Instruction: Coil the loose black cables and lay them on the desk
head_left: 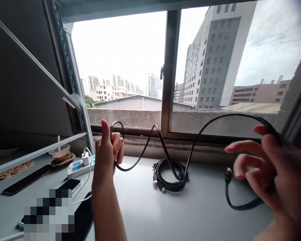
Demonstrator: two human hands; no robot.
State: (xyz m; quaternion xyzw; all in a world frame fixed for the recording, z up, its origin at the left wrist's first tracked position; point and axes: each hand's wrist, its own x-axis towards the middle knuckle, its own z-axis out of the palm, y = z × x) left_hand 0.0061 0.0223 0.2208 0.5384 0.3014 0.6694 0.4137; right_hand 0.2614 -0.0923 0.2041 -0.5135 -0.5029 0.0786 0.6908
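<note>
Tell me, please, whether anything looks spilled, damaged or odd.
Nothing visible looks spilled, nor the held black cable damaged. The drink cup stands oddly close to the power strip, where a spill might reach it. Pixelation hides part of the lower left.

No text is coming through readable: on the left, the power strip (78,169) is showing blue socket panels without legible lettering, and the plugs (155,179) on the coiled cable (172,188) are looking too small for reading any marking.
</note>
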